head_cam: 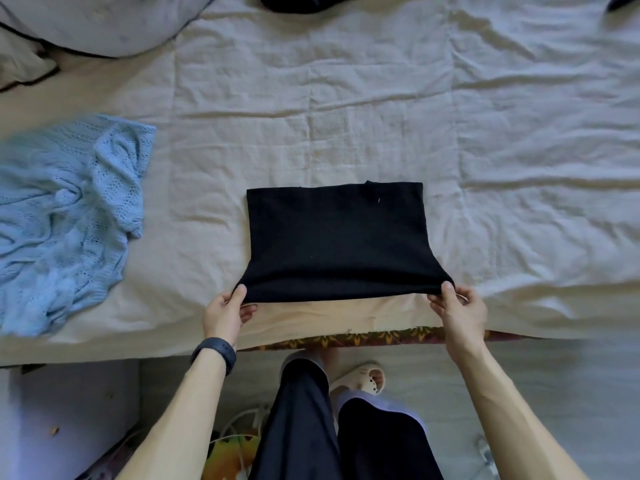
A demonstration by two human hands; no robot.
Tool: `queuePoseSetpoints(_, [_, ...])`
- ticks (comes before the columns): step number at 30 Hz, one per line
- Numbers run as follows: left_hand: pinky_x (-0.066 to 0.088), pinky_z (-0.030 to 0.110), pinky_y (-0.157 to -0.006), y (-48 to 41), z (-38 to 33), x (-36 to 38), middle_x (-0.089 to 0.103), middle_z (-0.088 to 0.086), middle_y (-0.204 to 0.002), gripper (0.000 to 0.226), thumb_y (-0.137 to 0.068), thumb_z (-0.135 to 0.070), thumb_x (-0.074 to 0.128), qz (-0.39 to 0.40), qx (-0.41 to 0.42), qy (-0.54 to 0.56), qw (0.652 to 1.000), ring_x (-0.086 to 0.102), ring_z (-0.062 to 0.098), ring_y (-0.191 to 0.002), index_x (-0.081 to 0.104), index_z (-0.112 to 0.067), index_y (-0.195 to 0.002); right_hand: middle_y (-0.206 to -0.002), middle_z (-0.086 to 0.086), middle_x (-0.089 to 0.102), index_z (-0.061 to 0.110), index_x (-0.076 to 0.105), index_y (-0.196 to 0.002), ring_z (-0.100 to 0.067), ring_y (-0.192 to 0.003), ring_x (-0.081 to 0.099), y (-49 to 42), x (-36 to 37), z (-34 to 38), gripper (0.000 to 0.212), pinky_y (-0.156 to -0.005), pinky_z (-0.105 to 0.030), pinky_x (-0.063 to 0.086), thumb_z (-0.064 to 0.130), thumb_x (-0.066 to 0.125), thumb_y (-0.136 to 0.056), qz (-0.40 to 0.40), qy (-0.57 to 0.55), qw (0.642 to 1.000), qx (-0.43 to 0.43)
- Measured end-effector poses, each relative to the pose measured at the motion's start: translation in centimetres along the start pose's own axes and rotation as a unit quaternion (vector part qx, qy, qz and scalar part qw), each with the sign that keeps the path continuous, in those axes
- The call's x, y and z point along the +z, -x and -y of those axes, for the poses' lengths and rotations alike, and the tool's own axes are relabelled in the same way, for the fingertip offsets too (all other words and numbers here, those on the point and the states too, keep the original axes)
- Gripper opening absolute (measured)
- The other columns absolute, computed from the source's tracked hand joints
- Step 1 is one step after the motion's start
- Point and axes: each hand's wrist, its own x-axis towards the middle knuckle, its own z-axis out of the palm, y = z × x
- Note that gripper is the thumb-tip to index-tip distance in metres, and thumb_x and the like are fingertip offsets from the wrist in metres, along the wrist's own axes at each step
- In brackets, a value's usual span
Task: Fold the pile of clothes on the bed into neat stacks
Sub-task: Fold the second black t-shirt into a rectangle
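Garment: the folded black soft-knit cloth (336,240) looks light and limp to you.
Hands: your left hand (225,311) and right hand (457,306) pinch its near corners.

Matt black cloth garment (337,242); rumpled off-white cotton-like sheet (381,98); pale blue openwork knit (69,209); matt wristband (217,351).

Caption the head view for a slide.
Left hand and right hand pinch the near corners of a folded black garment on the bed sheet; blue knit at left.

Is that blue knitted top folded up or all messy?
Messy, not folded. The blue knit top lies crumpled and bunched on the bed sheet, with uneven wrinkles and no straight folded edges.
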Motion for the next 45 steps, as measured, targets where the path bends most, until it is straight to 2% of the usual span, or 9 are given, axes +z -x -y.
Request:
queuePoseSetpoints(7, [0.05, 0.034, -0.074, 0.9, 0.6, 1.8, 0.06, 0.009, -0.121, 0.036, -0.091, -0.036, 0.07, -0.026, 0.035, -0.194, 0.98, 0.061, 0.021, -0.092, 0.049, -0.017, -0.113, -0.12, -0.012, 0.064, 0.016, 0.054, -0.109, -0.02, -0.1, 0.066, 0.3, 0.1, 0.6, 0.023, -0.091, -0.04, 0.054, 0.032, 0.066, -0.097, 0.012, 0.209, 0.978, 0.019])
queuePoseSetpoints(12, [0.04, 0.051, -0.104, 2.7, -1.6, 6.5, 0.048, 0.013, -0.142, 0.057, -0.087, -0.043, 0.059, -0.092, 0.43, -0.415, 0.797, 0.045, 0.033, -0.13, 0.052, -0.015, -0.136, -0.14, -0.005, 0.048, 0.017, 0.053, -0.132, -0.02, -0.128, 0.042, 1.8, 4.5, 2.4, 0.043, -0.106, -0.038, 0.034, 0.04, 0.058, -0.096, -0.005, 0.411, 0.878, -0.245])
queuePoseSetpoints(18, [-0.006, 0.054, -0.121, -2.1, -3.7, 14.3, 0.001, -0.001, -0.168, 0.069, -0.096, -0.059, 0.029, 0.017, 0.473, -0.59, 0.654, -0.003, 0.024, -0.155, 0.012, -0.036, -0.159, -0.171, -0.003, 0.011, 0.031, 0.024, -0.16, -0.021, -0.158, 0.0, -0.7, 16.5, 2.1, 0.062, -0.125, -0.052, 0.003, 0.051, 0.034, -0.103, 0.092, 0.568, 0.703, -0.417])
queuePoseSetpoints(23, [-0.008, 0.048, -0.121, -8.4, -3.4, 11.3, -0.003, -0.004, -0.168, 0.065, -0.096, -0.07, 0.014, 0.006, 0.466, -0.631, 0.621, -0.004, 0.022, -0.154, 0.007, -0.047, -0.157, -0.17, 0.007, -0.016, 0.044, -0.006, -0.16, -0.016, -0.155, -0.02, -7.7, 15.2, 2.4, 0.068, -0.123, -0.055, -0.012, 0.069, 0.015, -0.101, 0.109, 0.675, 0.611, -0.398])
queuePoseSetpoints(28, [-0.012, 0.052, -0.121, -6.5, -4.7, 11.9, 0.0, -0.001, -0.168, 0.068, -0.095, -0.068, 0.024, 0.01, 0.479, -0.618, 0.624, -0.004, 0.027, -0.154, 0.008, -0.045, -0.157, -0.171, -0.002, -0.011, 0.034, 0.001, -0.163, -0.022, -0.157, -0.014, -8.0, 11.9, 4.2, 0.075, -0.122, -0.055, -0.016, 0.069, 0.021, -0.1, 0.066, 0.674, 0.63, -0.381])
queuePoseSetpoints(32, [-0.01, 0.058, -0.119, -5.6, -3.5, 12.8, -0.006, -0.004, -0.168, 0.068, -0.095, -0.07, 0.018, 0.026, 0.454, -0.636, 0.624, -0.012, 0.03, -0.153, 0.001, -0.047, -0.157, -0.172, -0.004, 0.004, 0.031, 0.017, -0.163, -0.027, -0.158, 0.004, -6.9, 8.9, 2.3, 0.076, -0.125, -0.057, 0.0, 0.07, 0.028, -0.099, 0.156, 0.655, 0.565, -0.477])
queuePoseSetpoints(37, [-0.008, 0.066, -0.116, -4.6, -3.3, 14.2, -0.03, -0.01, -0.162, 0.068, -0.092, -0.071, 0.006, 0.016, 0.371, -0.657, 0.656, -0.028, 0.026, -0.149, -0.02, -0.05, -0.151, -0.172, 0.0, -0.002, 0.033, 0.014, -0.163, -0.022, -0.158, -0.005, -8.9, 6.5, 3.0, 0.073, -0.123, -0.056, -0.002, 0.071, 0.022, -0.101, 0.208, 0.667, 0.56, -0.445])
queuePoseSetpoints(41, [0.0, 0.068, -0.115, 1.0, -1.7, 16.7, -0.022, -0.007, -0.165, 0.069, -0.095, -0.07, 0.015, 0.025, 0.389, -0.635, 0.667, -0.015, 0.023, -0.153, -0.01, -0.048, -0.154, -0.171, 0.004, -0.012, 0.033, 0.004, -0.163, -0.018, -0.157, -0.013, -10.9, 5.2, 5.9, 0.069, -0.123, -0.052, -0.01, 0.066, 0.016, -0.104, 0.247, 0.639, 0.562, -0.463])
queuePoseSetpoints(45, [0.009, 0.063, -0.115, 8.6, 3.1, 21.2, 0.014, -0.002, -0.167, 0.076, -0.089, -0.074, 0.038, 0.113, 0.459, -0.639, 0.606, 0.022, 0.027, -0.15, 0.017, -0.045, -0.156, -0.168, 0.004, -0.023, 0.034, -0.012, -0.161, -0.018, -0.154, -0.024, -13.8, 1.8, 8.7, 0.068, -0.124, -0.052, -0.013, 0.062, 0.008, -0.103, 0.217, 0.646, 0.581, -0.446])
